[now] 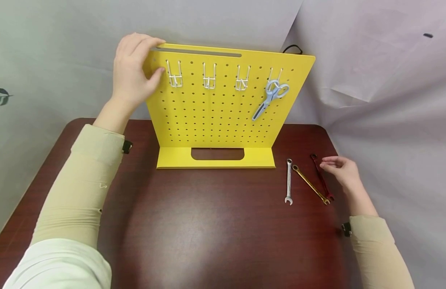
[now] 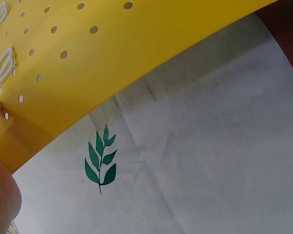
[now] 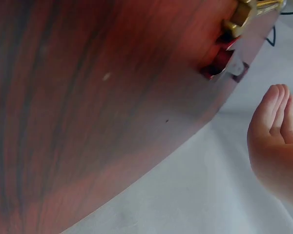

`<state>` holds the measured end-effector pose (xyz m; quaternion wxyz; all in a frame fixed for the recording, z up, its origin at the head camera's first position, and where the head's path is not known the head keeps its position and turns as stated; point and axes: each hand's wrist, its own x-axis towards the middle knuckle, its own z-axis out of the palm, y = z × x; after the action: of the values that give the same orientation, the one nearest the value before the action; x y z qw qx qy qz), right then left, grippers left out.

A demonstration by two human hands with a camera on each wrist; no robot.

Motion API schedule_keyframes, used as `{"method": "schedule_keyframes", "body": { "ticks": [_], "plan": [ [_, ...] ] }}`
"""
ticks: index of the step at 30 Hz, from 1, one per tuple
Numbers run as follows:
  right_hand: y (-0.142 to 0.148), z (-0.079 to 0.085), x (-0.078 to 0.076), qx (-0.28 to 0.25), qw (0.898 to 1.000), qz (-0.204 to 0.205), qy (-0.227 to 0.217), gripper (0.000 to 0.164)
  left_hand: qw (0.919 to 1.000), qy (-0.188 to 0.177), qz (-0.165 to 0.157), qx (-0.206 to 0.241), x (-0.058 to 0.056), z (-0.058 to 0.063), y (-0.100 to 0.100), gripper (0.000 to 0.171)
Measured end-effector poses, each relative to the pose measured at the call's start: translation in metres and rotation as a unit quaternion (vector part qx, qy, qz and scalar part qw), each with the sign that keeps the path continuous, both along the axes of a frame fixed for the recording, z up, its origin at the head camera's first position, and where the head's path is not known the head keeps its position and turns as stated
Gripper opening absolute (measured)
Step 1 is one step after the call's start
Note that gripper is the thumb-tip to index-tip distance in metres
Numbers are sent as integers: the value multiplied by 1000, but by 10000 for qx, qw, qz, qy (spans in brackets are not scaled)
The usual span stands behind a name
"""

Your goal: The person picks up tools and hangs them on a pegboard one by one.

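Tabletop [image 1: 208,224]: left grip [image 1: 132,70] holds pegboard [image 1: 218,107]; right grip [image 1: 343,171] near red wrench [image 1: 322,179].

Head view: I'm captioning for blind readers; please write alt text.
Someone's left hand grips a yellow pegboard by its upper left corner; scissors hang from its rightmost hook. The right hand hovers beside a red wrench, near a gold wrench and a silver wrench on a dark table.

Before me, pale creased cloth [image 1: 371,80] with a green sprig [image 2: 100,161] hangs behind a dark-red table [image 1: 244,241] catching soft light.
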<state>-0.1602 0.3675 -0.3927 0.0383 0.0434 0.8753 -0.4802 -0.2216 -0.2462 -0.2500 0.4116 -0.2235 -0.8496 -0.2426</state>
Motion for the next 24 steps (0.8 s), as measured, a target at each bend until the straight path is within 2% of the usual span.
{"method": "schedule_keyframes", "body": {
  "ticks": [1, 4, 6, 17, 24],
  "plan": [
    [1, -1, -1, 132, 9999, 43, -57, 14, 10000, 1, -3, 7, 0, 0, 0, 42],
    [2, -1, -1, 506, 9984, 215, -155, 37, 10000, 3, 6, 8, 0, 0, 0, 42],
    [3, -1, -2, 695, 9969, 305, -195, 45, 10000, 14, 17, -9, 0, 0, 0, 42],
    [15, -12, -8, 962, 9922, 527, -591, 49, 10000, 24, 28, -48, -2, -1, 0, 42],
    [18, -15, -9, 731, 9927, 616, -737, 51, 10000, 15, 32, -18, -2, -1, 0, 42]
  ]
}}
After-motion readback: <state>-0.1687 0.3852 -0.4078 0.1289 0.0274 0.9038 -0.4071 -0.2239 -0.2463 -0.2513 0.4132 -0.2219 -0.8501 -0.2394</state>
